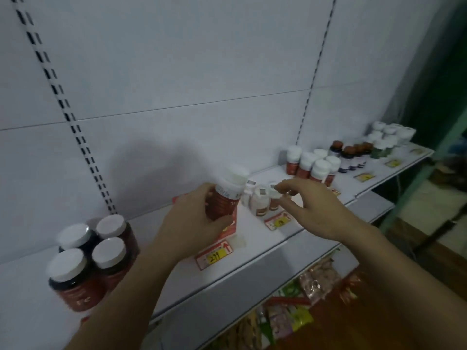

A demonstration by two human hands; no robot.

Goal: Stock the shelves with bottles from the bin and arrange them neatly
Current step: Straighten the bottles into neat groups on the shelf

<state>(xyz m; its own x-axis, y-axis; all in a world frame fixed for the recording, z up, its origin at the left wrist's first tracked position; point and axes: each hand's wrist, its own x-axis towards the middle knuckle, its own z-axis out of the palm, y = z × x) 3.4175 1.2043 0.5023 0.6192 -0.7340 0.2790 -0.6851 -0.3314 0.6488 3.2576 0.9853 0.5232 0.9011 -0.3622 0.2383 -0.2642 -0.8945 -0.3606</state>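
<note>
My left hand grips a red bottle with a white cap, held tilted just above the white shelf. Right of it stand a few small white-capped bottles. My right hand hovers over them, its thumb and forefinger pinching the cap of the rightmost small bottle. The bin is out of view.
Several dark jars with white lids stand at the shelf's left. Further right are groups of red bottles, dark brown-capped bottles and white bottles. Price tags lie along the front edge. Packaged goods fill the shelf below.
</note>
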